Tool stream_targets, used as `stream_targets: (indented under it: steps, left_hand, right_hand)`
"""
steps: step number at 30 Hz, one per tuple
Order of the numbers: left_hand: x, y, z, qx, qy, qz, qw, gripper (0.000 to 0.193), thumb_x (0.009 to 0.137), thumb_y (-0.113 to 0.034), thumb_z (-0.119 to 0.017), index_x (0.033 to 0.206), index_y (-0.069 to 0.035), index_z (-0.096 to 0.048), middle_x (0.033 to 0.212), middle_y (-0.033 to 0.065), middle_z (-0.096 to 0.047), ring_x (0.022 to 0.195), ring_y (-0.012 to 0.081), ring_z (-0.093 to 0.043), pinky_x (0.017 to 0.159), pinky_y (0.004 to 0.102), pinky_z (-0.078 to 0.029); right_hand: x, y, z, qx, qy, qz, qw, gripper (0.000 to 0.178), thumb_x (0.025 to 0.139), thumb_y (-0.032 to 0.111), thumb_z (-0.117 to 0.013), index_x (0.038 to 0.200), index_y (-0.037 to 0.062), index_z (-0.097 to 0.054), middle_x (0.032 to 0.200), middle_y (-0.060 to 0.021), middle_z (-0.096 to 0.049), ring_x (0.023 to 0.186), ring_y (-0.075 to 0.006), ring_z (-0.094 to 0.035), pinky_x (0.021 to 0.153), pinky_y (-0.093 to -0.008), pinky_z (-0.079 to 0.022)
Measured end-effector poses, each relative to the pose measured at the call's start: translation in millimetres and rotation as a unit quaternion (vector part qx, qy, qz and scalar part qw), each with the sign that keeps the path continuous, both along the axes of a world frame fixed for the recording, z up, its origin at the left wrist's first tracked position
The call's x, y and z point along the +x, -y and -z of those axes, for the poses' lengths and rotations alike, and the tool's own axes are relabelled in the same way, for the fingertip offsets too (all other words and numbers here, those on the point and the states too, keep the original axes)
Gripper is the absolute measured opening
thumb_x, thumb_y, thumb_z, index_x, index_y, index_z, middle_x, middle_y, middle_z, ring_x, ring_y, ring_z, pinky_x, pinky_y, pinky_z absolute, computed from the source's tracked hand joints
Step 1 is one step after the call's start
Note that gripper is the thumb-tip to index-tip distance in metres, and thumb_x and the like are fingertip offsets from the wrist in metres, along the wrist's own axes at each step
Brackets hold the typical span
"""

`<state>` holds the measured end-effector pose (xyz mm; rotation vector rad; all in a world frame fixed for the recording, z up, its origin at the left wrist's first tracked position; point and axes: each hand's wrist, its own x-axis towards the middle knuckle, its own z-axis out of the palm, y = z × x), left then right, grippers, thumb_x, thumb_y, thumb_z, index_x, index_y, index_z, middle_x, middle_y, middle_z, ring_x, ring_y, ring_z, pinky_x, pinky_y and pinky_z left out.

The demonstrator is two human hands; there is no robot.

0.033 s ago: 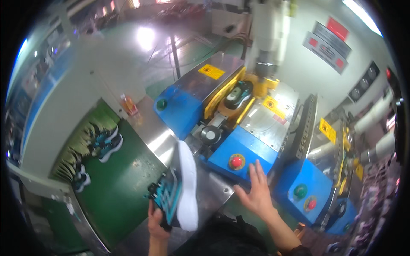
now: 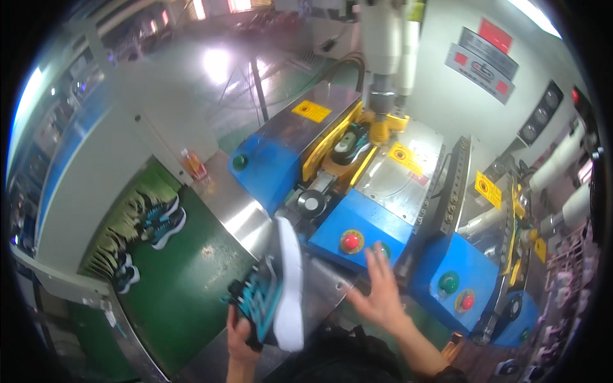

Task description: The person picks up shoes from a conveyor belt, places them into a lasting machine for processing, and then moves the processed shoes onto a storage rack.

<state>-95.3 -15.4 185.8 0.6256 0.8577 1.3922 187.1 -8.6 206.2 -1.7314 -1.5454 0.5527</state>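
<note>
Shifted slightly rightward, the black-and-teal, white-soled shoe [image 2: 281,292] stays pinched in the left hand [image 2: 240,338], unreleased; the empty right hand [image 2: 382,301], thumb spread, hovers by the round green button [image 2: 385,251].

A shoe factory, by its blue-fronted presses [image 2: 367,220], green conveyor belt [image 2: 182,287] and waiting sneakers [image 2: 168,228].

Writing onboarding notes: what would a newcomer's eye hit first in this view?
Probably the bright white sole of the shoe in the left hand, low and just left of centre. Next, the blue-fronted machine beyond it, with a red button in front and a second shoe between its yellow sides. The right hand is open near that button.
</note>
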Motion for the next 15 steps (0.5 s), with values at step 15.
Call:
stream_targets:
  steps: [15]
  left_hand:
    - [43.5,98.8,-31.7,0.147,-0.171,0.205,0.952,0.049,0.097,-0.039,-0.046,0.12,0.004,-0.043,0.102,0.0162,-0.062,0.102,0.026,-0.058,0.108,0.0453,-0.031]
  right_hand:
    - [-96.3,176.1,39.9,-0.302,-0.842,-0.139,0.425,0.056,0.094,0.049,-0.04,0.127,0.0052,-0.048,0.106,-0.0187,-0.063,0.087,-0.0372,-0.065,0.072,-0.0526,-0.056]
